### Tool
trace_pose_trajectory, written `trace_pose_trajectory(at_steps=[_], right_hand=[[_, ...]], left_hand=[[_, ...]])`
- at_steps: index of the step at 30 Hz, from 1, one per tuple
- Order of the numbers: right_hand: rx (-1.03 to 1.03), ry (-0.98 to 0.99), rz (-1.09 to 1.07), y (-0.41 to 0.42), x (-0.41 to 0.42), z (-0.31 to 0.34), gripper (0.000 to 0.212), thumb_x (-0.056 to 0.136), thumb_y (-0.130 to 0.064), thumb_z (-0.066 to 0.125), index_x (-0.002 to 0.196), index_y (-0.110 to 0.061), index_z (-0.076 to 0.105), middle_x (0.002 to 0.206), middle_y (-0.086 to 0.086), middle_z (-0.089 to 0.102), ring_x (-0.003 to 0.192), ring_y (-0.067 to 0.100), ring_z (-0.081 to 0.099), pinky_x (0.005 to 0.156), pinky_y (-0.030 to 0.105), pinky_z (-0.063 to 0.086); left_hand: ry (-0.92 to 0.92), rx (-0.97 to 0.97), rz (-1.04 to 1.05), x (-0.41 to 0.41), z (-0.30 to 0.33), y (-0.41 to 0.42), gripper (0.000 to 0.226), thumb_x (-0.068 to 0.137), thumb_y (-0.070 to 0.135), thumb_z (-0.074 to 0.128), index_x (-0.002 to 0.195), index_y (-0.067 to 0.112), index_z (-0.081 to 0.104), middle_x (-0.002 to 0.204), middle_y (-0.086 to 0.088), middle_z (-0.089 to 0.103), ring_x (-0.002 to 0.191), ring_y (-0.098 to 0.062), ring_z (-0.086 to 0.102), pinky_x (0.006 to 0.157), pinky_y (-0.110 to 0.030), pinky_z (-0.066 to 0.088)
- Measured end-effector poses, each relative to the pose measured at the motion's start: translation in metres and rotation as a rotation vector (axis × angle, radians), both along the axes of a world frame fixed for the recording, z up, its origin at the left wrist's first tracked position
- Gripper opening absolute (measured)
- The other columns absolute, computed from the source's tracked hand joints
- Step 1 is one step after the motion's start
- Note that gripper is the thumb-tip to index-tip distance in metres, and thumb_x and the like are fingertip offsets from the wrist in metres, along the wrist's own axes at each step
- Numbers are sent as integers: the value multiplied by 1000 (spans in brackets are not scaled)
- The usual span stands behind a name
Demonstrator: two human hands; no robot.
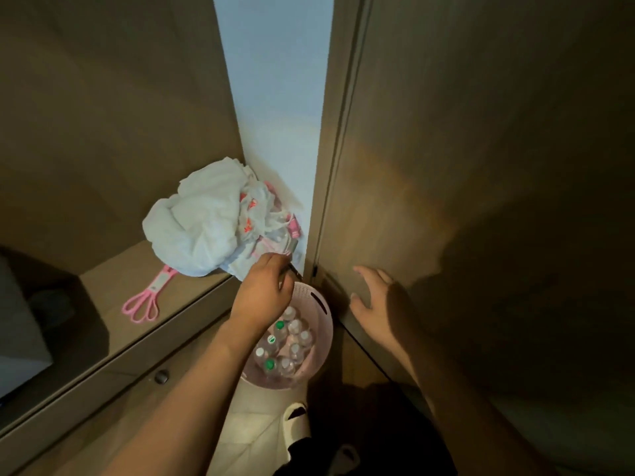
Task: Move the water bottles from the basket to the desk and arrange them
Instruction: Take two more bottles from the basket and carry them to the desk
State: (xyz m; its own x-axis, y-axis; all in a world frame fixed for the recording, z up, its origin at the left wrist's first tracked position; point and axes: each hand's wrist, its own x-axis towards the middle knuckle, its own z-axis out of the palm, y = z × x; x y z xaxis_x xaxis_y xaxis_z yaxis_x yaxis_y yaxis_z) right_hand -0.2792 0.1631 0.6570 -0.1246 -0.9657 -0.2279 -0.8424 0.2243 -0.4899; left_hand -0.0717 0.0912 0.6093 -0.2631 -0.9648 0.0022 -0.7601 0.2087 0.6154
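Where hands [264, 293] hover, bottles [285, 341] beneath

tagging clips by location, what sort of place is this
Probably a home room, maybe a bedroom corner: a built-in wooden desk with a knobbed drawer, a tall wood-panelled door, and a pink basket of water bottles on the tiled floor.

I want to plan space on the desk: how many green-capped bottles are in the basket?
3 green-capped bottles: one near the left hand, one just below it, one at the near rim. The hand may hide more.
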Motion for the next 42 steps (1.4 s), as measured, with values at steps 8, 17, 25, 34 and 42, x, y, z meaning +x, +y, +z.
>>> trace_pose_trajectory(at_steps=[8, 17, 25, 34, 42], right_hand=[[94, 49, 382, -97, 36, -48, 46, 93, -24, 57, 139, -19, 49, 139, 2, 51, 124, 23, 52, 103, 35, 43], [263, 178, 658, -207, 60, -215, 46, 94, -26, 54, 139, -22, 47, 137, 1, 50, 125, 21, 50, 104, 37, 44], [309, 280, 794, -240, 84, -513, 47, 94, -21, 55, 140, -18, 46, 142, 8, 48, 130, 26, 46, 108, 37, 38], [335, 446, 726, -234, 83, -682, 45, 94, -33, 57, 134, -19, 43, 114, 13, 63, 99, 29, 64, 69, 32, 45], [245, 395, 737, -244, 83, -701, 39, 97, -35, 52, 130, -16, 47, 105, 10, 67, 93, 28, 67, 64, 29, 41]], left_hand=[[-95, 262, 239, 48, -47, -21, 37, 92, 20, 56, 127, 12, 59, 123, -11, 59, 113, -27, 57, 92, -33, 45], [-196, 551, 452, 64, -185, -68, 38, 93, 24, 51, 130, 13, 56, 124, -14, 58, 112, -34, 58, 90, -38, 47], [-367, 832, 446, 61, -476, -94, 42, 97, 27, 47, 137, 13, 43, 130, -20, 55, 116, -40, 58, 90, -44, 48], [-533, 820, 577, 64, -632, -78, 42, 103, 34, 34, 136, 9, 36, 114, -19, 65, 103, -39, 64, 71, -38, 40], [-423, 701, 578, 70, -651, -76, 37, 100, 35, 45, 129, 13, 40, 99, -19, 68, 92, -40, 66, 67, -36, 39]])
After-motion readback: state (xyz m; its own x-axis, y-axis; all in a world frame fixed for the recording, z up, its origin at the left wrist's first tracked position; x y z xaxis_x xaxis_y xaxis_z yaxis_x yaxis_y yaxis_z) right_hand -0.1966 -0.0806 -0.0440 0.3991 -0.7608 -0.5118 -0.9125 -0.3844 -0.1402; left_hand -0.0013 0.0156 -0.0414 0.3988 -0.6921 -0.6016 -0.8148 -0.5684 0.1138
